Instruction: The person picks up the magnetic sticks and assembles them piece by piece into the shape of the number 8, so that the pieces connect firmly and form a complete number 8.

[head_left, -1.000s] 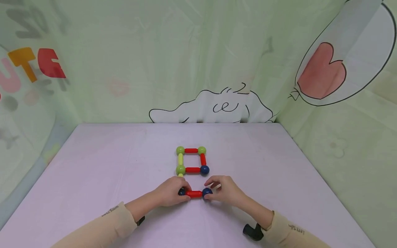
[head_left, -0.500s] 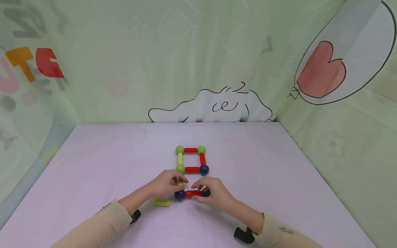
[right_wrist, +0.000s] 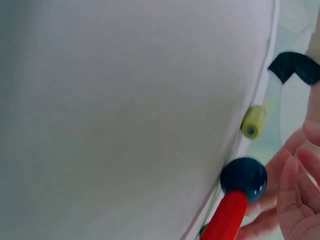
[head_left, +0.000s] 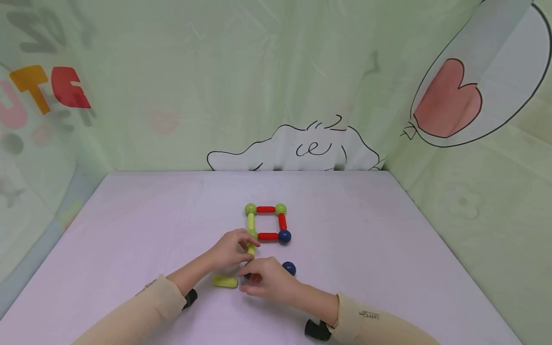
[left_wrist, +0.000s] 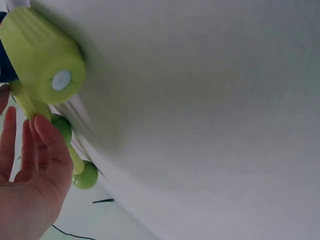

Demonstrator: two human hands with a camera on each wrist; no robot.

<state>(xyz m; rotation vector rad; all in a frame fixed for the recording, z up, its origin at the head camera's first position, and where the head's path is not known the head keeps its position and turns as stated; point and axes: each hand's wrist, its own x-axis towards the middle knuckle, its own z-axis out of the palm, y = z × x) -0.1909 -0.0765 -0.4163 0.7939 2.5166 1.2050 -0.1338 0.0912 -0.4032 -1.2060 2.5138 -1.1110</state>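
Observation:
Ball-and-rod magnetic pieces lie on the table: a square with green balls point(head_left: 281, 209), red rods point(head_left: 266, 209) and a blue ball point(head_left: 284, 236). A yellow-green rod point(head_left: 251, 249) runs nearer from its corner. My left hand point(head_left: 233, 249) is around this rod, fingertips at it in the left wrist view, without a plain grip. My right hand point(head_left: 273, 282) hovers by the nearer left blue ball point(right_wrist: 244, 177), fingers relaxed and apart from it. That hand hides the front red rod point(right_wrist: 227, 217) in the head view. Another blue ball point(head_left: 289, 268) shows beyond its knuckles.
A loose yellow-green rod point(head_left: 225, 282) lies left of my right fingertips; its white end faces the left wrist camera. The pale table point(head_left: 366, 230) ends at a patterned cloth backdrop point(head_left: 172, 96). Dark pieces of wrist gear point(head_left: 317, 329) hang under the sleeves.
My left hand has left the near left blue ball and moved up beside the yellow-green rod, uncovering the loose rod. My right hand has moved left from the right blue ball, across the red rod.

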